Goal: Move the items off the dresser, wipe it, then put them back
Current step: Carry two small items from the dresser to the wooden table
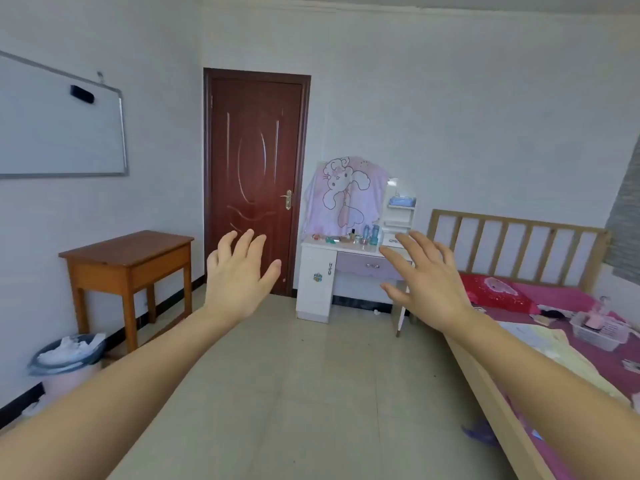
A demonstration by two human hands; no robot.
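A white dresser [317,271] with a lilac drawer stands against the far wall, right of the door. A pink cartoon cloth [346,195] hangs over its mirror. Several small bottles and cosmetics [360,235] stand on its top, among them two blue bottles [373,233]. My left hand [239,275] and my right hand [427,278] are stretched out in front of me, well short of the dresser, fingers spread, holding nothing. My right hand hides the dresser's right end.
A brown wooden table [128,258] stands at the left wall under a whiteboard [59,123]. A bin [65,358] with white paper sits near it. The dark red door [256,178] is shut. A bed [554,323] with a white basket [595,332] fills the right side. Tiled floor lies between.
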